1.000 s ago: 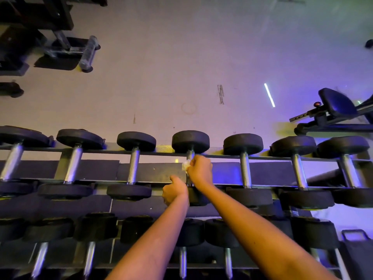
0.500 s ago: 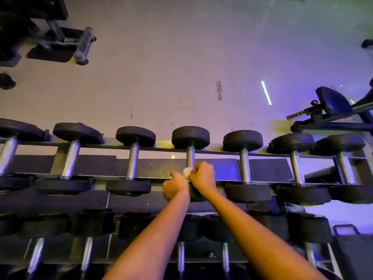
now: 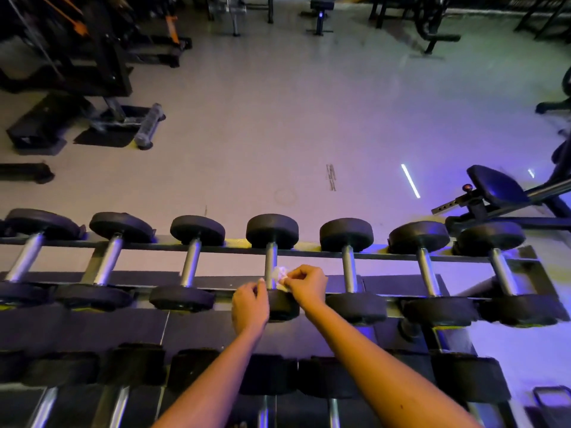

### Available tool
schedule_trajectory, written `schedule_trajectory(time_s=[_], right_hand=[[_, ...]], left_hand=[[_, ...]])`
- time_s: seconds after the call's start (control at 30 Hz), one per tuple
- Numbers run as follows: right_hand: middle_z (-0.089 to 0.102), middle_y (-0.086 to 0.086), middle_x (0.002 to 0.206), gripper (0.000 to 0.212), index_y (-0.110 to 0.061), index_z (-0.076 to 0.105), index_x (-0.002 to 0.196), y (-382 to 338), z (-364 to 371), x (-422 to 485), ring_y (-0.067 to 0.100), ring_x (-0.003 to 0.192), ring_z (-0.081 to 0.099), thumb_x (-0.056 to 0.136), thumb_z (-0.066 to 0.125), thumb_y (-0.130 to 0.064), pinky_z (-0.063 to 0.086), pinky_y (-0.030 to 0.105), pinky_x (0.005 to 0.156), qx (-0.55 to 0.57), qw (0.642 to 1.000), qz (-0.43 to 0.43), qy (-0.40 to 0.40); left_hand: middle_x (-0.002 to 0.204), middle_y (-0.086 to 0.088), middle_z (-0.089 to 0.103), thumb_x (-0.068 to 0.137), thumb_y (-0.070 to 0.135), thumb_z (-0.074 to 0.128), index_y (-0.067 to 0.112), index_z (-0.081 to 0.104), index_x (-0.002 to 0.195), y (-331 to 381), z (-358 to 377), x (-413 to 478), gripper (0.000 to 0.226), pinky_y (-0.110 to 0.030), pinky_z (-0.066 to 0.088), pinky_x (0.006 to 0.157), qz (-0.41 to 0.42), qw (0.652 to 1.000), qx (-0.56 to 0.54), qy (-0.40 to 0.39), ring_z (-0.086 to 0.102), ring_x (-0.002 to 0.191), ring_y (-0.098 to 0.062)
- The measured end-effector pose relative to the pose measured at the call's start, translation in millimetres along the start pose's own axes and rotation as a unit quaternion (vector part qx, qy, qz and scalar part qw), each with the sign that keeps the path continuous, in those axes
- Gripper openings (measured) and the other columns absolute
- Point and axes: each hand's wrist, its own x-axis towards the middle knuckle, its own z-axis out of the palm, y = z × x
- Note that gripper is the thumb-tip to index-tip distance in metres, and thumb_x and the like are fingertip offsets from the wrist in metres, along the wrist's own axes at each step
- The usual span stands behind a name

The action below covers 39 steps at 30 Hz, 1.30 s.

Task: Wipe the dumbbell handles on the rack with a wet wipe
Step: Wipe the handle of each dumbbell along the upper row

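On the rack's (image 3: 309, 248) top row, the right hand (image 3: 307, 285) pinches a crumpled wipe (image 3: 280, 274) against the right side of the middle dumbbell handle (image 3: 271, 261), which runs straight away from the person. The left hand (image 3: 250, 307) curls just left of that handle; what it grips, if anything, is unclear.

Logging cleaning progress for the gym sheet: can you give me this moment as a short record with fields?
wiped handle: fourth dumbbell from left, top row
wet wipe: crumpled, against that handle's right side
right hand: pinches the wet wipe
left hand: fingers curled, left of the handle; grip unclear
rack: seven dumbbells visible on top row
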Motion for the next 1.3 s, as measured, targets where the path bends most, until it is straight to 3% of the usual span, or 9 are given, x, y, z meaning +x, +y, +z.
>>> schedule_trajectory(time_s=[0.1,0.17,0.27,0.37,0.43,0.67,0.83,1.0,1.3], right_hand=[[0.064,-0.003,0.07,0.017,-0.016,0.066,0.068,7.3,-27.2,-4.5,0.009,0.071,0.061,0.077,0.079,-0.009,0.052,0.022,0.068,0.009,1.0,-0.013,-0.003],[0.065,-0.003,0.068,0.017,-0.016,0.066,0.067,13.7,-46.1,-6.8,0.007,0.068,0.061,0.076,0.079,-0.009,0.051,0.022,0.067,0.007,0.999,-0.035,0.003],[0.066,0.0,0.069,0.013,-0.009,0.068,0.069,22.0,-78.1,-5.8,0.011,0.069,0.062,0.076,0.079,-0.011,0.05,0.02,0.066,0.017,0.998,-0.063,0.022],[0.065,-0.002,0.067,0.013,-0.011,0.067,0.069,27.6,-111.2,0.3,0.009,0.067,0.059,0.078,0.077,-0.013,0.044,0.021,0.068,0.018,0.996,-0.077,0.039],[0.064,0.0,0.065,0.017,-0.012,0.064,0.064,34.3,-129.2,8.1,0.01,0.064,0.056,0.077,0.075,-0.01,0.04,0.019,0.063,0.006,0.995,-0.084,0.052],[0.064,0.005,0.068,0.014,-0.007,0.064,0.064,71.0,-152.5,36.9,0.019,0.065,0.057,0.076,0.072,-0.009,0.037,0.016,0.053,-0.047,0.996,-0.069,0.04],[0.066,0.004,0.069,0.01,-0.009,0.066,0.067,82.2,-147.3,46.7,0.02,0.067,0.06,0.076,0.072,-0.008,0.041,0.024,0.058,-0.056,0.998,-0.041,0.009],[0.069,0.006,0.07,0.005,-0.01,0.071,0.069,84.6,-148.3,58.5,0.018,0.068,0.059,0.074,0.073,-0.009,0.037,0.024,0.063,-0.084,0.996,-0.036,-0.026],[0.064,0.001,0.063,0.015,-0.013,0.069,0.064,67.2,-143.2,97.3,0.019,0.067,0.061,0.077,0.067,-0.006,0.042,0.025,0.063,-0.039,0.998,-0.043,0.001]], left_hand=[[0.083,0.0,0.063,0.096,0.038,0.045,0.02,0.066,0.081,9.9,7.3,-17.8,0.031,-0.033,0.049,0.069,0.048,0.998,0.016,0.032,0.061,0.083,-0.02],[0.081,0.002,0.063,0.095,0.039,0.043,0.019,0.068,0.081,22.6,16.8,-28.5,0.034,-0.045,0.048,0.088,0.058,0.997,0.035,0.047,0.058,0.082,-0.018],[0.085,0.004,0.065,0.097,0.034,0.045,0.016,0.068,0.089,50.2,37.7,-47.0,0.03,-0.042,0.022,0.114,0.052,0.998,0.028,0.028,0.05,0.086,-0.009],[0.089,-0.005,0.068,0.097,0.028,0.047,0.015,0.068,0.089,71.3,65.5,-62.6,0.026,-0.034,0.049,0.084,0.054,0.997,-0.04,-0.045,0.058,0.083,-0.015],[0.09,-0.005,0.067,0.097,0.023,0.048,0.014,0.067,0.089,85.0,83.7,-71.7,0.023,-0.029,0.046,0.072,0.038,0.995,-0.039,-0.087,0.059,0.083,-0.018],[0.089,-0.013,0.065,0.097,0.018,0.047,0.011,0.063,0.079,101.2,130.2,-82.5,0.025,-0.026,0.038,0.066,-0.113,0.989,-0.078,-0.047,0.05,0.072,-0.018],[0.111,-0.012,0.066,0.096,0.02,0.045,0.007,0.068,0.104,107.8,149.2,-70.8,0.028,-0.032,0.043,0.082,-0.172,0.98,-0.094,-0.015,0.058,0.1,-0.031],[0.104,-0.012,0.068,0.094,0.032,0.04,0.011,0.069,0.096,101.6,165.6,-63.9,0.036,-0.033,0.044,0.072,-0.189,0.982,0.001,0.022,0.06,0.089,-0.031],[0.097,-0.012,0.068,0.094,0.036,0.043,0.012,0.068,0.086,106.5,170.9,-65.4,0.036,-0.032,0.042,0.069,-0.193,0.977,0.006,0.087,0.06,0.086,-0.032]])
